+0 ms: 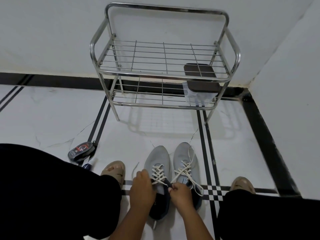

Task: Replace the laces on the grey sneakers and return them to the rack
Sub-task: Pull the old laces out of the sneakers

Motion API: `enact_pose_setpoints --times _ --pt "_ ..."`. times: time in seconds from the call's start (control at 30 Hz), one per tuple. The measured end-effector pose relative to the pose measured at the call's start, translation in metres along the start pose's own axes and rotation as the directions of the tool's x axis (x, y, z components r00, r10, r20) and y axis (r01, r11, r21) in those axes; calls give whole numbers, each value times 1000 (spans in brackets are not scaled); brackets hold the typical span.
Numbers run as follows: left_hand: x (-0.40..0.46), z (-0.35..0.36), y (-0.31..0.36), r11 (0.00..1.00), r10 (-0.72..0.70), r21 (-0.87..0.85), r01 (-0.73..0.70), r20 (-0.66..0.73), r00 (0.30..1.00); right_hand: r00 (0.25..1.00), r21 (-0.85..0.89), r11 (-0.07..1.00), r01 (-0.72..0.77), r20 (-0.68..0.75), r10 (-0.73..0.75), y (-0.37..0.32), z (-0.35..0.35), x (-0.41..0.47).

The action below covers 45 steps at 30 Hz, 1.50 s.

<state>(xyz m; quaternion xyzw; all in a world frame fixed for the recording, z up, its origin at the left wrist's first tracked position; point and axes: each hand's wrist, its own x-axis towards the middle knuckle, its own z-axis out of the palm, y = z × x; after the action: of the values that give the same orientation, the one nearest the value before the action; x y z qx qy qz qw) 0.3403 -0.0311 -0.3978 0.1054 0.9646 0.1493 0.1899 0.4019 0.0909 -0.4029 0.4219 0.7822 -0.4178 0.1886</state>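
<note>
— What's the rack (164,74) made of?
— Shiny metal tube with thin wire shelves, polished enough to catch the light. The floor (52,118) is glossy pale tile with faint veining and black stripes.
— And the sneakers (170,163)?
— Matt grey knit cloth, with flat woven cream laces (158,172); the collars look darker and padded.
— The box (200,84) on the rack?
— Clear plastic under a dark matt lid. The wall (52,40) is plain matt paint.

A home entryway corner: white walls, a marble-look tiled floor (52,115) with black border strips, and a steel shoe rack (164,73) against the wall.
</note>
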Motion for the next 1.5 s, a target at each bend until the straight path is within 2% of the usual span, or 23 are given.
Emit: enact_pose_setpoints --times 0.07,0.2,0.3,0.37,0.43,0.47,0.5,0.57,0.63,0.73,0.77,0.8,0.83,0.9,0.93,1.0,1.07,1.1,1.17,1.2,1.27,1.33,1.5 --pt "2 5 10 965 253 85 -248 -63 965 999 -20 999 32 27 -31 0 2 0" --pt "8 15 14 889 355 278 -364 85 931 998 1 999 53 43 -53 -1 5 -1" --pt "15 15 12 981 167 -108 -159 68 984 999 48 998 32 19 -32 2 6 0" --pt "25 -9 7 659 -320 -700 275 70 945 1000 109 994 -3 8 2 6 6 1" --pt "29 -20 -4 175 -416 -872 458 356 837 1000 157 988 -6 15 4 8 6 3" --pt "35 -24 -2 194 -362 -840 507 419 833 1000 170 986 -2 22 -1 8 7 4" --pt "38 -29 1 508 -297 -700 503 406 864 1000 175 985 1 28 -6 9 8 4" --pt "33 -22 5 955 -71 -254 154 306 949 1000 163 987 9 24 -13 9 10 6" --pt "20 -12 14 988 142 16 -154 301 943 1000 154 988 14 17 -17 9 12 8" --pt "17 0 20 998 56 -42 -46 292 955 1000 167 986 6 18 -10 10 13 8" --pt "19 -4 18 939 -76 -303 165 285 955 1000 179 984 4 15 -7 10 13 9" --pt "23 -9 14 665 -219 -642 382 321 921 1000 189 982 3 12 -5 11 13 9" --pt "29 -17 11 259 -323 -846 466 379 867 1000 194 981 -4 13 2 12 12 9" --pt "41 -38 0 -460 -485 -834 304 523 701 1000 197 980 -13 13 11 12 11 9" --pt "44 -45 -6 -640 -493 -747 181 580 649 1000 189 982 -13 12 11 13 11 10" --pt "55 -59 -18 -730 -525 -680 64 619 584 1000 167 986 -15 9 13 13 10 9" --pt "59 -63 -21 -363 -681 -874 324 486 548 1000 156 987 -28 9 27 13 8 9" --pt "57 -57 -24 -46 -743 -863 502 366 561 999 139 990 -33 18 31 12 6 8" --pt "43 -37 -18 592 -650 -584 555 61 758 999 62 998 7 34 -9 6 2 8" --pt "31 -29 -14 774 -551 -408 484 -58 833 998 25 998 57 25 -57 2 1 8" --pt "8 -19 -4 939 -344 -26 344 -144 928 981 -30 981 191 -25 -192 -6 1 9" --pt "2 -11 -4 964 -198 187 191 20 980 946 -113 943 313 -49 -320 -17 4 11" --pt "3 -9 -8 989 -148 49 140 240 959 876 -484 746 457 98 -472 -15 23 7"
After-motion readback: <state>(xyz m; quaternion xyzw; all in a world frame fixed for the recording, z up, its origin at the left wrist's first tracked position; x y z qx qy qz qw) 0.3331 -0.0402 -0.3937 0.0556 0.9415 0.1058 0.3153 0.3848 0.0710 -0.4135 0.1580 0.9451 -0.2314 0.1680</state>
